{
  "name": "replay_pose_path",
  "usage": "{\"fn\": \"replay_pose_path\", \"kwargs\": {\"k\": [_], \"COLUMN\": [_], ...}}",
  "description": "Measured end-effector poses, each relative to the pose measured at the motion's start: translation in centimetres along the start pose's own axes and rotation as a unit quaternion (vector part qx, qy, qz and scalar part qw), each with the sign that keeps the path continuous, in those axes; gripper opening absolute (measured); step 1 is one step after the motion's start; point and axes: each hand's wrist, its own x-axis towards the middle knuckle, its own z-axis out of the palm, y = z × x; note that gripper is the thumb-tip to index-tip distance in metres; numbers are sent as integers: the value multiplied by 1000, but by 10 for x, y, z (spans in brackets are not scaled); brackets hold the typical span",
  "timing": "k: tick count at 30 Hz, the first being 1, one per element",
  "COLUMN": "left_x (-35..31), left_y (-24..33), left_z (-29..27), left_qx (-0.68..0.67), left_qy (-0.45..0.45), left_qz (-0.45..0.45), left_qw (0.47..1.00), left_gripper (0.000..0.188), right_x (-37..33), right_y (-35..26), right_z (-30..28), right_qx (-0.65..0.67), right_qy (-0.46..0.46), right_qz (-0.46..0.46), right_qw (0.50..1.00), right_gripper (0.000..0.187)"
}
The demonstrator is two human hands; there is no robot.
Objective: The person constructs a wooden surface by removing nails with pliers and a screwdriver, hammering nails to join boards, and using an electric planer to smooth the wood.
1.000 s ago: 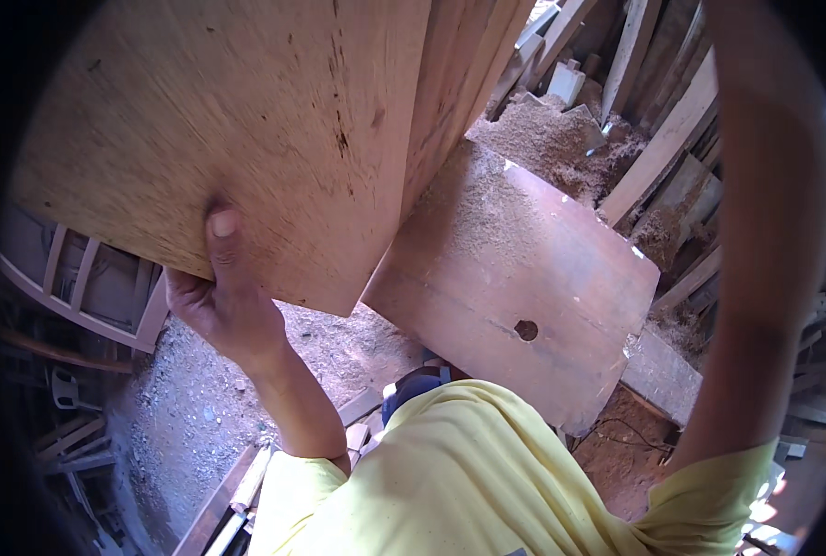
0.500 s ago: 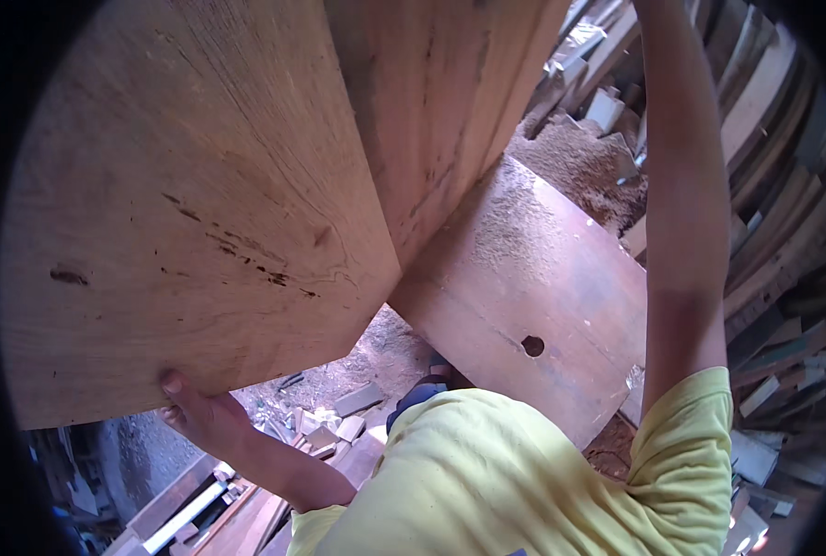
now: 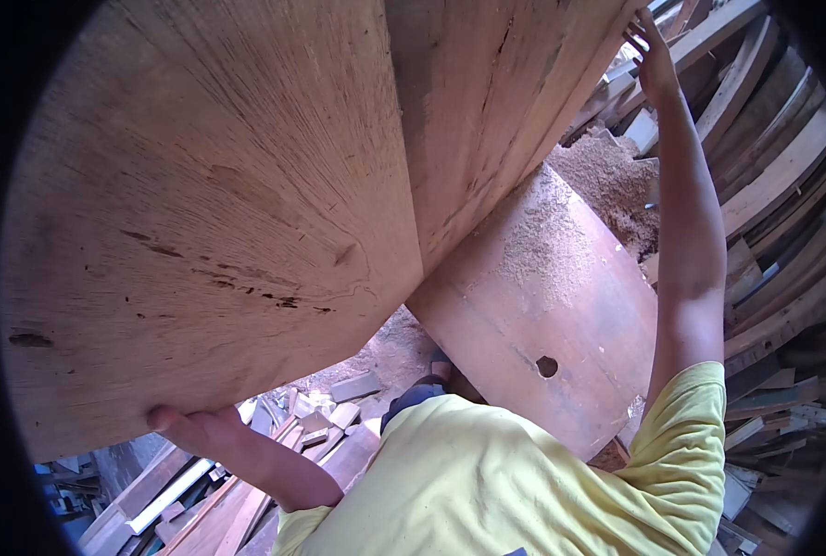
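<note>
A large wooden piece fills the upper left, its broad brown face (image 3: pixel 200 213) marked with dark knots and streaks. A second wooden face (image 3: pixel 487 102) meets it at a sharp edge, and its lower side reaches the flat board below. My left hand (image 3: pixel 200 428) grips the near lower edge, thumb on the broad face and fingers hidden under it. At the upper right, my right hand (image 3: pixel 652 60) holds the outer edge of the second face, its fingers curled at the border and partly hidden.
Below stands a flat wooden board (image 3: pixel 515 306) with a round hole and sawdust on it. A sawdust heap (image 3: pixel 607 181) lies behind it. Stacked timber (image 3: pixel 783 185) lines the right. Offcuts and strips (image 3: pixel 237 510) litter the lower left.
The large wooden piece has shifted right and slightly down in view, its broad face turning. My left hand moved lower with its edge. My right hand has come into view at the far edge.
</note>
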Motion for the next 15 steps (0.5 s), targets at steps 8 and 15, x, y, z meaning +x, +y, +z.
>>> {"fn": "replay_pose_path", "kwargs": {"k": [8, 15], "left_x": [4, -14], "left_y": [-15, -21], "left_z": [-8, 3], "left_qx": [-11, -2], "left_qy": [-4, 57], "left_qz": [-21, -16], "left_qw": [1000, 998], "left_gripper": [122, 67], "right_x": [-39, -143], "right_y": [-108, -263], "right_z": [84, 133], "right_qx": [-144, -116], "right_qy": [181, 74], "right_qz": [-320, -488], "right_qw": [919, 862], "right_gripper": [66, 65]}}
